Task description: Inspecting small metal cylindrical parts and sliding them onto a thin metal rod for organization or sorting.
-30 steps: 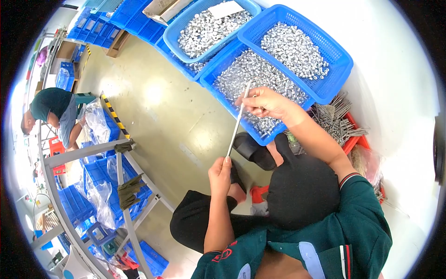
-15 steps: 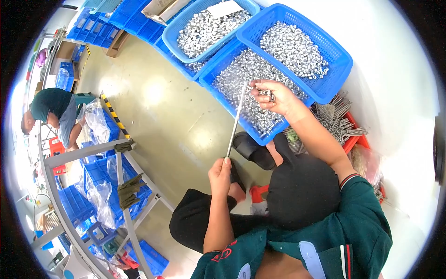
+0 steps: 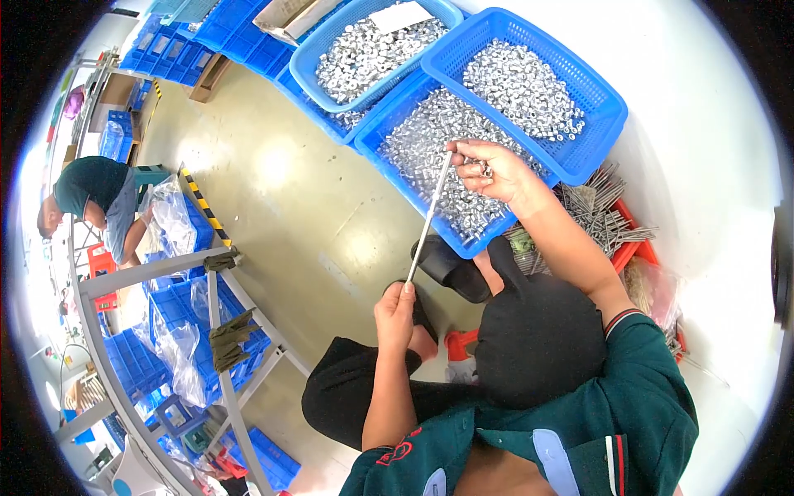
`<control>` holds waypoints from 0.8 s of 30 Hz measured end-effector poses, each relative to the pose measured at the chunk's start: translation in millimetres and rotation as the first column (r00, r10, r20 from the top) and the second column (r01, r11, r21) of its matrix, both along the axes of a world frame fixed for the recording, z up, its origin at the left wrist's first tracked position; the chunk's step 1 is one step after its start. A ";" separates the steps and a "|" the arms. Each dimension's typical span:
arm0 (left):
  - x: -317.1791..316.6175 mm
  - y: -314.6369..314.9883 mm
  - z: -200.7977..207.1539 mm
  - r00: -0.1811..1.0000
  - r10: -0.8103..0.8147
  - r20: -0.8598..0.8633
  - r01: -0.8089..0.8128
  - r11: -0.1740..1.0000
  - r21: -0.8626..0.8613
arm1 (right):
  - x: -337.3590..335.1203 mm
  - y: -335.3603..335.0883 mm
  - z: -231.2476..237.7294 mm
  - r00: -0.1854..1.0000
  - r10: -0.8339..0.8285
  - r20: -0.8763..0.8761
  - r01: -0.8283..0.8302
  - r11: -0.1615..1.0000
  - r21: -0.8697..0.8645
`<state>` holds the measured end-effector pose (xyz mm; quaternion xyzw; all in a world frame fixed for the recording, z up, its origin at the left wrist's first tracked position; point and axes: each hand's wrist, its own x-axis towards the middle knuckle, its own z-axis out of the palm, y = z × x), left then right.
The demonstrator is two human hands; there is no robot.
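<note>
My left hand (image 3: 394, 318) is closed round the lower end of a thin, straight metal rod (image 3: 428, 217), which slants up and to the right. At the rod's upper end, the thumb and forefinger of my right hand (image 3: 503, 175) pinch close about the tip. Its other fingers curl round a few small silver metal pieces (image 3: 486, 170). Whether one of these sits on the rod's tip is too small to tell. Under the right hand lies a blue plastic basket (image 3: 397, 183) full of small silver metal pieces (image 3: 422, 124).
A second blue basket (image 3: 610, 107) overlaps it on the right, and a lighter blue basket (image 3: 302, 76) stands behind; both hold silver pieces. Many metal rods (image 3: 597, 207) lie in a red bin (image 3: 633, 248) beside my right arm. A metal frame (image 3: 219, 331) and a bending co-worker (image 3: 95, 186) are leftward.
The rod's upper end has shifted right and up to meet my right fingertips. My left hand has moved slightly right, while fewer pieces show in my right hand.
</note>
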<state>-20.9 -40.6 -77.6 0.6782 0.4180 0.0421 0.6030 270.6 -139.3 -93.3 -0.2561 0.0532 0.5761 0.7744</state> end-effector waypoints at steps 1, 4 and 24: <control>0.0 0.2 0.5 1.000 0.004 0.004 -0.004 1.000 -0.002 | 0.2 -0.2 -0.5 1.000 0.024 0.012 -0.024 0.999 0.041; -1.2 0.7 -0.3 1.000 -0.012 0.007 0.012 1.000 0.010 | -1.0 -0.7 -0.3 1.000 0.025 0.002 -0.025 1.000 0.018; -4.6 6.4 14.1 0.996 -0.044 -0.078 0.051 0.995 0.086 | 0.1 1.0 26.1 0.837 0.199 0.510 -0.130 0.977 -0.167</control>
